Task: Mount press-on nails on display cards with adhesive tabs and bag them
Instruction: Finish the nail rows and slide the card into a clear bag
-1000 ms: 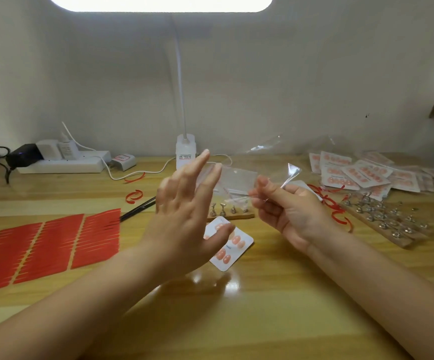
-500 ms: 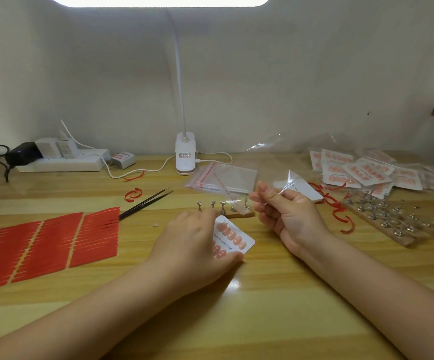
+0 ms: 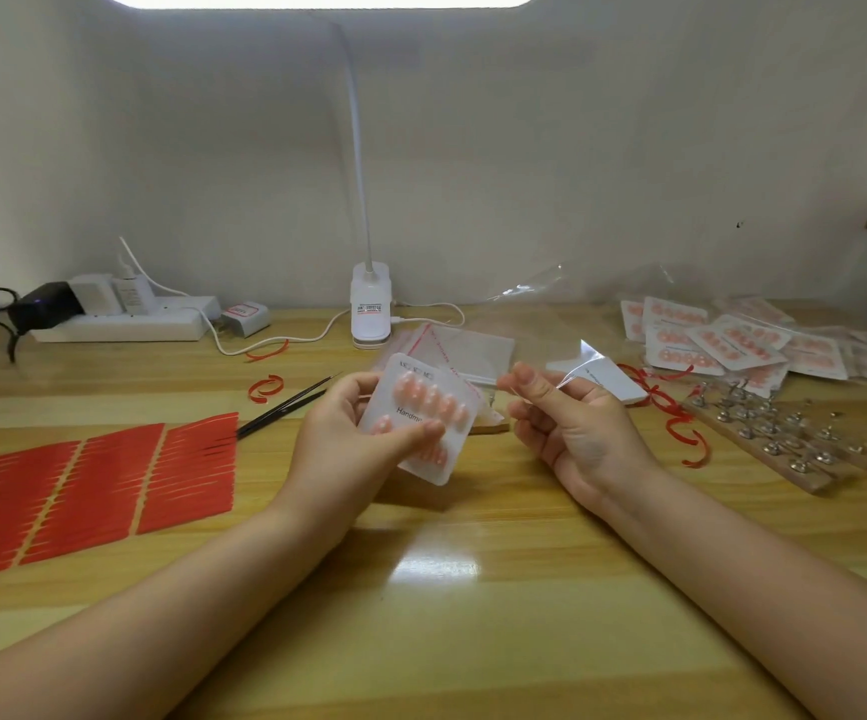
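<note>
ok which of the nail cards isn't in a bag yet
The nail card held up in the left hand; the others lie bagged in the pile at far right.

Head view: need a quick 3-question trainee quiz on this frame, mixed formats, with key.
1. True or false: the nail card lies flat on the table.
2. The right hand pinches: A) tweezers B) a clear bag C) a red strip.
3. Fill in: the tweezers lie to the ____ of the left hand.

Key: 1 false, the left hand holds it up. 2 B. 3 left.
</note>
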